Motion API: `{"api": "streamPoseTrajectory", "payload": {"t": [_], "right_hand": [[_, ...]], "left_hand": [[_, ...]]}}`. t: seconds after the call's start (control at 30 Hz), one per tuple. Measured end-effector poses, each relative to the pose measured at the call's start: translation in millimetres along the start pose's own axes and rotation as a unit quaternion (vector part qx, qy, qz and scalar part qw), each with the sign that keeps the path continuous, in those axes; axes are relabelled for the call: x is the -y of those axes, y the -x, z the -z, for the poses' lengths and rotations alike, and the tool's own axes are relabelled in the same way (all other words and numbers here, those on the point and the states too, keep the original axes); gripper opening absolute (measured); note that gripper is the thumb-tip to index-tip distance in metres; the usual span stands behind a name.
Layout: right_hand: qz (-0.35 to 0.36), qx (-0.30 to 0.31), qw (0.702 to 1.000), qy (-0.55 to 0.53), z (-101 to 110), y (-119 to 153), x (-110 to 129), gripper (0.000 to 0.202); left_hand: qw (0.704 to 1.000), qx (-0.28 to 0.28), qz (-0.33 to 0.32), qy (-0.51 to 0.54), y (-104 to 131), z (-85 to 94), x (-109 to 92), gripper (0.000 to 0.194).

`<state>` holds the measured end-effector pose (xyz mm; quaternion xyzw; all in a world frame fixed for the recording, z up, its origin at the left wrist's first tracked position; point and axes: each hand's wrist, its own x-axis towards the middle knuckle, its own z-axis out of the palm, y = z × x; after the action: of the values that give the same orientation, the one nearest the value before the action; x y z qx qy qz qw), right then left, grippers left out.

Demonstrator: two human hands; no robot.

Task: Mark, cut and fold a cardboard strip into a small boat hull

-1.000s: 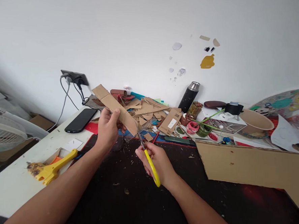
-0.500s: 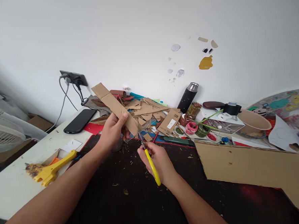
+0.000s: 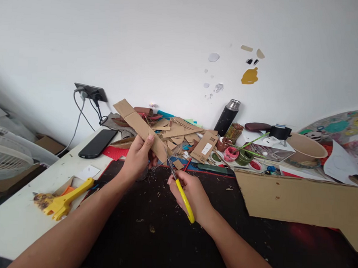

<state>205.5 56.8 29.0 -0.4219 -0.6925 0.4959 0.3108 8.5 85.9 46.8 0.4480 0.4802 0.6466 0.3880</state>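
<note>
While the left hand (image 3: 139,156) pinches the cardboard strip (image 3: 137,123) over the far edge of the black mat (image 3: 148,237), its long axis slants from upper left to lower right, ending at the scissors (image 3: 184,201). Gripped by the right hand (image 3: 195,193), their blades point up-left. Cardboard scraps (image 3: 179,130) lie behind; the left thumb covers part of the strip.

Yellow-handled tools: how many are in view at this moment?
2: the scissors in the right hand, blades at the cardboard strip, and the glue gun on the white table at left. Others may be hidden under the cardboard scraps.
</note>
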Motion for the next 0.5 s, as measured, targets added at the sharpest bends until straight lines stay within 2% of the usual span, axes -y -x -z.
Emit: {"api": "streamPoseTrajectory", "payload": {"t": [0.5], "right_hand": [[0.002, -0.034, 0.995, 0.095, -1.6, 0.6, 3.0, 0.013]], "left_hand": [[1.000, -0.013, 0.011, 0.017, 2.4, -4.0, 2.6, 0.046]]}}
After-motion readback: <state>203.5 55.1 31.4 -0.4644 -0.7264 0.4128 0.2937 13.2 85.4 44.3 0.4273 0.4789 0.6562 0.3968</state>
